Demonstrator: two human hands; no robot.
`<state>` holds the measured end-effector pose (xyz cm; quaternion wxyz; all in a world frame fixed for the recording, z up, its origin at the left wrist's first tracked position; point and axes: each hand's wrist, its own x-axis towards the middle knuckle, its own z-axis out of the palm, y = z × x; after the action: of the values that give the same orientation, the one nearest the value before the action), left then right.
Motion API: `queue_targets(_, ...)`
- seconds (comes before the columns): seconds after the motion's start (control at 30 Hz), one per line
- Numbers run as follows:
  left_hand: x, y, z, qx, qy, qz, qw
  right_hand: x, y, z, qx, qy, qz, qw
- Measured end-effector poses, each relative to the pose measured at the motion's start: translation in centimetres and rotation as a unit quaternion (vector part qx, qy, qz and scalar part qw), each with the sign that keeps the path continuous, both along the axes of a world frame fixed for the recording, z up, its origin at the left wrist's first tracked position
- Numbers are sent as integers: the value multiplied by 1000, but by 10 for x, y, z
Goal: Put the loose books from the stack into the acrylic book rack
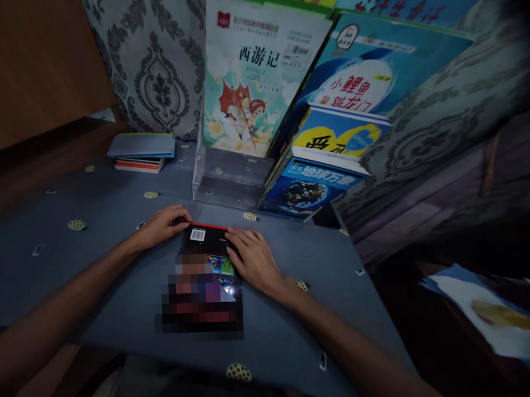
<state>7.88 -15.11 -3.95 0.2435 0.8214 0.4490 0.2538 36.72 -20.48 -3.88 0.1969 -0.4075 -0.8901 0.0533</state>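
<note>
A dark book (214,245) lies on the table in front of me, with a red strip along its far edge and a barcode near its far left corner. A blurred patch of blocks hides much of its near part. My left hand (165,225) has its fingers curled, thumb and forefinger closed at the far left corner. My right hand (256,256) rests palm down at the far right corner, its fingers stretched out over the cover and edge.
Beyond the book stands a clear acrylic rack (230,185) holding several upright picture books (247,77). A small stack of books (141,146) lies at the back left. Patterned wallpaper (160,75) rises behind the grey tablecloth (118,215). Papers (490,312) lie lower at the right.
</note>
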Motion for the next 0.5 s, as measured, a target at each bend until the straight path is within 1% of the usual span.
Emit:
queue_targets(0.13, 1, -1, 3, 1, 8, -2, 1000, 11, -1, -3, 1, -2, -13, 1000)
queue_targets(0.27, 3, -3, 6, 19, 29, -4, 999, 12, -1, -4, -1, 7, -14, 1000)
queue_targets(0.37, 9, -7, 7, 44, 25, 0, 999, 11, -1, -4, -7, 8, -16, 1000)
queue_targets(0.5, 21, -16, 6, 75, 46, -34, 996, 11, -2, -6, -10, 3, -16, 1000)
